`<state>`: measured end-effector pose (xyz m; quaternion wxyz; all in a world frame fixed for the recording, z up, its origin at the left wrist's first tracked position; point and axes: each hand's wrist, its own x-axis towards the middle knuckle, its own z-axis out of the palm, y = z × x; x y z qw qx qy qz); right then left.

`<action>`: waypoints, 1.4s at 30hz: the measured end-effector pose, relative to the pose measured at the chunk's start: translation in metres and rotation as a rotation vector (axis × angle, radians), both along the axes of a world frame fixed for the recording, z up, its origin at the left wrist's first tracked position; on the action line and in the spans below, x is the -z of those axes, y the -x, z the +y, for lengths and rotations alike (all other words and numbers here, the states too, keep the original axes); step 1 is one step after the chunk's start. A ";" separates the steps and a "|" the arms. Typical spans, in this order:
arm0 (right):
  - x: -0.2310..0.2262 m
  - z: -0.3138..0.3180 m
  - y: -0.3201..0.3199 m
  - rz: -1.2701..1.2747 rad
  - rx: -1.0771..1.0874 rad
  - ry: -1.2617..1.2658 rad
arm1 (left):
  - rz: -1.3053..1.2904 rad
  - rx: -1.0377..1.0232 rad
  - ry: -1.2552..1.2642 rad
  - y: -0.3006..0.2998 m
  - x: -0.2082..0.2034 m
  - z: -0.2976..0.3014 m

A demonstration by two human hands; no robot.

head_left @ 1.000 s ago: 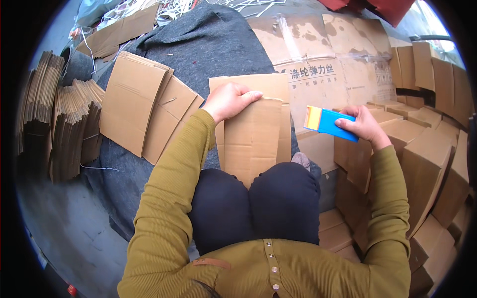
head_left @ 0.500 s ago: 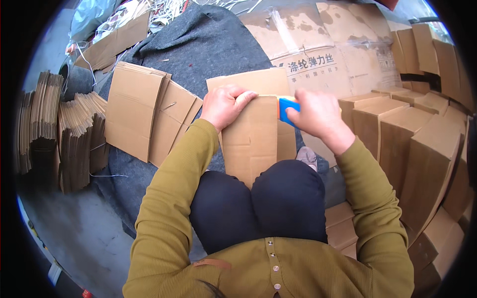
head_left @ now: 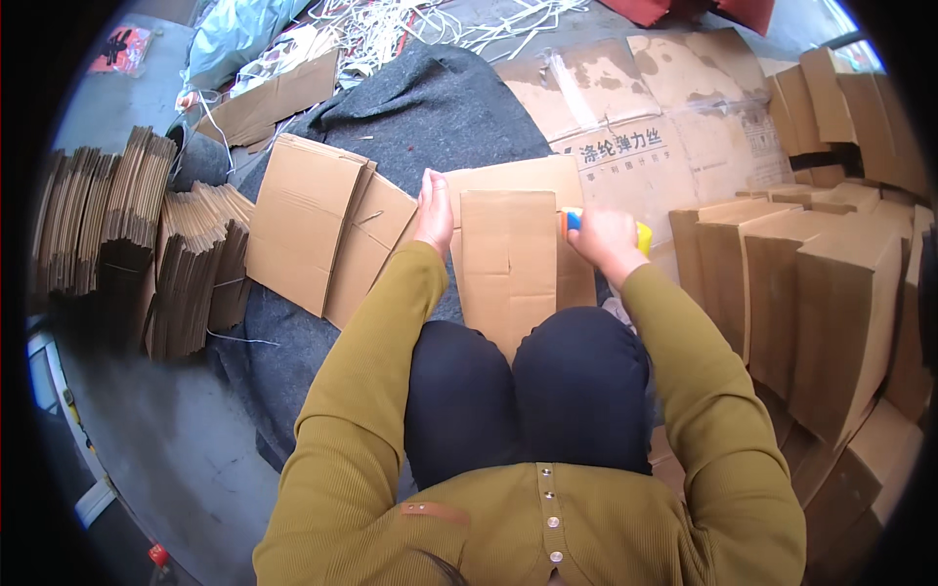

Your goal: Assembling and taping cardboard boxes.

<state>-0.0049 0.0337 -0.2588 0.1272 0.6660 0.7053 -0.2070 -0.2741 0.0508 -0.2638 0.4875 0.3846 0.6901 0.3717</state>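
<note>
Your left hand is held straight, fingers together, at the left edge of the wider cardboard sheet; your right hand grips the blue-and-yellow tool beside the right edge of the narrow cardboard panel, far of your knees, with cardboard boxes standing right

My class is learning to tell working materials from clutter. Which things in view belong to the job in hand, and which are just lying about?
Likely part of the job:
- cardboard box between the hands
- blue and yellow tool in the right hand
- flat cardboard nearby, probably

Apparently just lying about:
- white strips
- light-blue bag
- red packet
</note>
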 end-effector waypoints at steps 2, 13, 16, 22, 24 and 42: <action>-0.052 0.009 -0.031 0.083 0.222 -0.021 | 0.191 -0.042 -0.024 0.019 -0.013 -0.009; -0.252 -0.046 -0.084 1.307 0.027 -0.031 | -0.934 0.230 -0.024 -0.072 -0.236 -0.113; -0.274 -0.060 -0.071 1.257 -0.099 0.004 | -1.022 0.274 -0.118 -0.068 -0.243 -0.144; -0.253 -0.079 -0.058 1.202 -0.112 0.191 | -1.066 0.062 -0.177 -0.072 -0.241 -0.206; -0.240 -0.086 -0.050 1.300 -0.019 0.308 | -1.101 -0.014 -0.184 -0.072 -0.240 -0.221; -0.197 -0.103 -0.068 0.913 0.049 0.561 | -0.529 -0.501 -0.067 -0.049 -0.116 -0.218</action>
